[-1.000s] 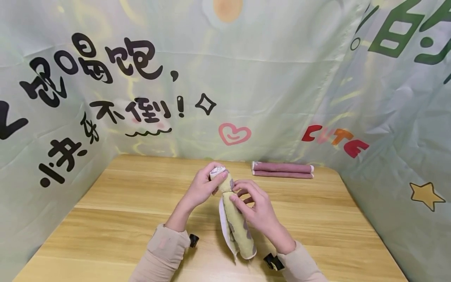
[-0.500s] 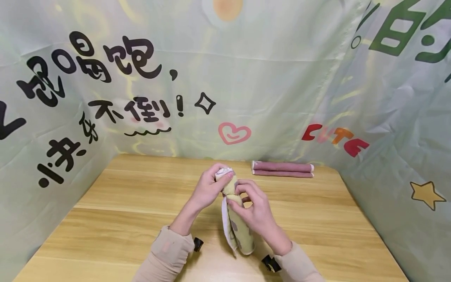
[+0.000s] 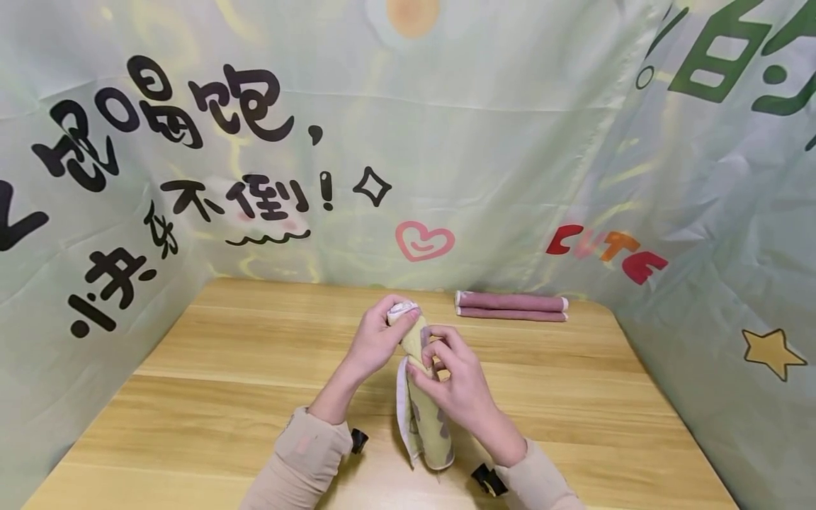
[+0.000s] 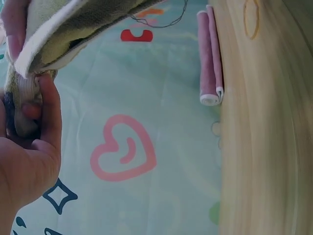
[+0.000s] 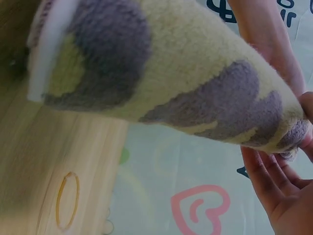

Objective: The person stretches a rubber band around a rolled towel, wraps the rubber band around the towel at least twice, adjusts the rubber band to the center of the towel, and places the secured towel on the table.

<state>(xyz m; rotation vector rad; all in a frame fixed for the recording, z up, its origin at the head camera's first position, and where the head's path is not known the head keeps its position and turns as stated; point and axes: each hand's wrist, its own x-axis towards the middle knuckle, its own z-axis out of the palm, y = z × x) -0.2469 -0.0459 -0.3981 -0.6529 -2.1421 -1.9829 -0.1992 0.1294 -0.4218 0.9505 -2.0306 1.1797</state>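
A rolled yellow-green towel [image 3: 433,425] with grey patches is held up over the table, its long axis running from upper left to lower right. My left hand [image 3: 377,336] grips its upper end, the thumb across the front and the white rolled edge showing above. Just below, where the towel narrows, my right hand [image 3: 454,372] pinches the fabric between thumb and fingers. A white-edged flap hangs loose along the left side of the roll. In the right wrist view the towel [image 5: 195,83] widens away from the fingers; loose threads trail off it in the left wrist view.
A mauve towel [image 3: 513,304], folded into two rolls, lies at the table's back right. A thin orange loop, like a rubber band [image 5: 57,200], lies on the wooden table [image 3: 255,340]. Printed fabric walls [image 3: 497,177] enclose the back and sides.
Both hands stay at the upper towel and have shifted only slightly. The right fingers curl in more at the narrow part, and the lower end has swung a little to the left.
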